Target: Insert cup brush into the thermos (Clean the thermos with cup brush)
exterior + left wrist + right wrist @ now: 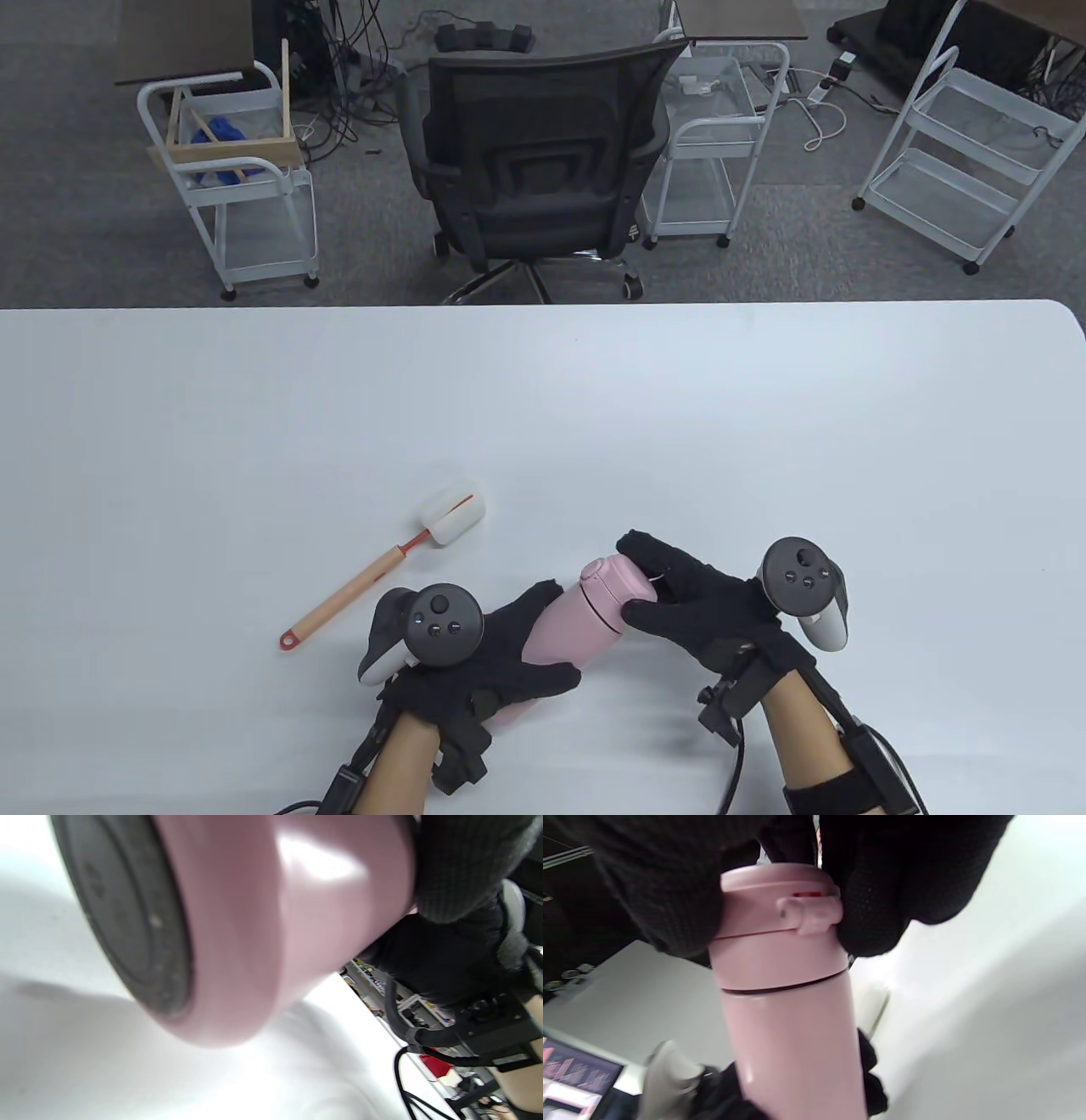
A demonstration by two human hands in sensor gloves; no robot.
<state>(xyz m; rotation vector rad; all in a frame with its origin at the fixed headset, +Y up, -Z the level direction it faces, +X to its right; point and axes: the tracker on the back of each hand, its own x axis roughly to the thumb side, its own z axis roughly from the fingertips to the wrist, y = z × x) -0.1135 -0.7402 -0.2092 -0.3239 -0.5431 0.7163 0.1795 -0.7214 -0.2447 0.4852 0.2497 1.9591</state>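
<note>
We see the pink thermos (pixel 573 628) held tilted near the table's (pixel 764 424) near edge, lid end pointing far and right, base toward the near left. Our left hand (pixel 484 666) wraps around the lower body, grasping it; the left wrist view shows the dark base disc (pixel 127 912) lifted off the white surface. Our right hand (pixel 691 607) clamps the lid (pixel 774 906), fingers (pixel 874 899) on either side of its latch (pixel 810 914). The cup brush (pixel 386 564) lies untouched on the table just left of the hands, sponge head far, orange loop near.
</note>
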